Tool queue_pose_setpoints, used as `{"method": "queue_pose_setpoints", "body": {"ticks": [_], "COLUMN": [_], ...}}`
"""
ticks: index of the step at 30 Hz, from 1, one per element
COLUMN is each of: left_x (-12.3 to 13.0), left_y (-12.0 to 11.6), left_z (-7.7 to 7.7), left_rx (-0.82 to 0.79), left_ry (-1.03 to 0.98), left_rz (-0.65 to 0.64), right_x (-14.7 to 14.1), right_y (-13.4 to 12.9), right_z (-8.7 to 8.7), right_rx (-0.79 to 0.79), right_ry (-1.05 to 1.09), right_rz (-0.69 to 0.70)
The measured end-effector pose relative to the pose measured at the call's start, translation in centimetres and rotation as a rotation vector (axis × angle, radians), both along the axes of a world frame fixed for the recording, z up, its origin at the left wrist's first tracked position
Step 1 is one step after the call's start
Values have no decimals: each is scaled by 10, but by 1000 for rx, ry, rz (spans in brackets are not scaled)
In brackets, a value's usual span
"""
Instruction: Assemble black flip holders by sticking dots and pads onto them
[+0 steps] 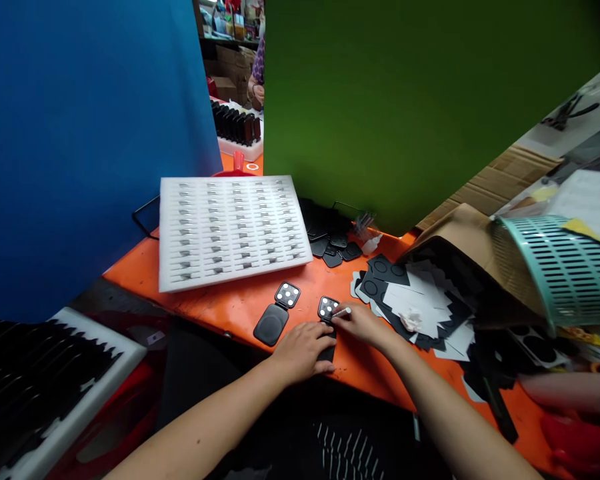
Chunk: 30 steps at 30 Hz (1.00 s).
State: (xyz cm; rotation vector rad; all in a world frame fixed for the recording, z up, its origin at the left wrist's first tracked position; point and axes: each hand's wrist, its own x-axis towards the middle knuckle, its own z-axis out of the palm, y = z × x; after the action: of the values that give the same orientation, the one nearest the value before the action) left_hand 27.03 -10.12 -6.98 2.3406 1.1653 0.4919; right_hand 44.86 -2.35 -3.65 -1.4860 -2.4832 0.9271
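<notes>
In the head view, a black two-part folding piece lies unfolded on the orange table, its square end dotted with white spots. My left hand reaches over its lower half, fingers on one side and thumb near the front edge, holding it down. A thin white stick is pinched in the fingers of my right hand, right beside the dotted square. To the left lies a matching folding piece, also unfolded, with a round recess in its larger half. My left hand hides most of the held piece's larger half.
A slotted white foam tray leans behind. Black square pieces and a heap of black and white sheets lie to the right, near a cardboard box and teal basket. Another foam tray stands lower left. Another person's arm shows behind.
</notes>
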Motion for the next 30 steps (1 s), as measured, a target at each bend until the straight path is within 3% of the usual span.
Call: {"method": "queue_pose_setpoints", "body": {"ticks": [10,15,19,22,25,30], "left_x": [0,1,0,-1,-1,1], "left_y": [1,1,1,2,2,1], "left_z": [-5,-5,-3,-1,2,3], "left_rx": [10,11,9,4,-3,-13], "left_ry": [-8,4,-6,-12,-5,16], "left_rz": [1,-3,-3,-11,-13,-11], "right_x": [-5,-5,5,16,19,0], "right_y": [6,18,24,22,12,-9], "right_z": [-14,-16,-14,-15,-16,-18], "right_rx": [7,-145,-452,-627,-543,-94], "right_ry": [-94,-109,136,474,587,231], "right_rz": [17,-32,-139,-338,-444,-304]}}
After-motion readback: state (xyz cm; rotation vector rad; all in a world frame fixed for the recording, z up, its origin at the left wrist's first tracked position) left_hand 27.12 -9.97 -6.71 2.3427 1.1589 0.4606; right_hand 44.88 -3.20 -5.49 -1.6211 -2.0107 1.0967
